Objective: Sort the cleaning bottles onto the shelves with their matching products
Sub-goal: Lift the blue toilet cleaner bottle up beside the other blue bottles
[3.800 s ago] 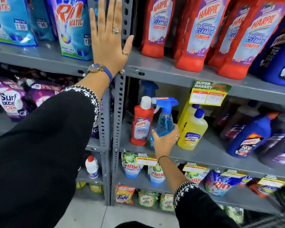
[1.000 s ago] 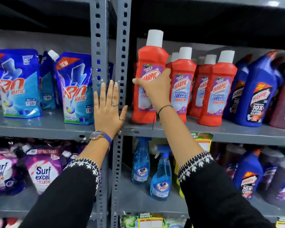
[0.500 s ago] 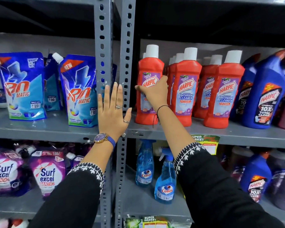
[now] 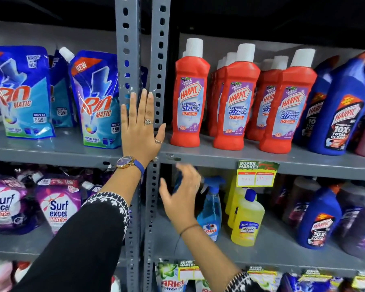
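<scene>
Grey slotted steel shelving (image 4: 230,159) fills the view, split by two upright posts (image 4: 143,49) at the centre. On the upper right shelf stand red Harpic bottles (image 4: 236,106) with white caps, upright in rows; the leftmost red bottle (image 4: 189,95) stands alone at the front, just beside the right-hand post, with no hand on it. To their right are blue Harpic bottles (image 4: 343,114). Left of the posts, blue Rin pouches (image 4: 97,102) stand on the same level, with purple Surf Excel pouches (image 4: 57,205) on the shelf below.

The left hand (image 4: 142,127) lies flat against the posts, fingers straight and spread, gripping nothing; a watch (image 4: 125,162) sits on its wrist. The right hand (image 4: 182,194) is blurred in front of the lower right shelf, fingers apart and empty, just before a blue spray bottle (image 4: 211,209). Beside that stand yellow bottles (image 4: 247,220), and further right another blue Harpic bottle. A yellow price tag (image 4: 256,174) hangs from the upper shelf edge.
</scene>
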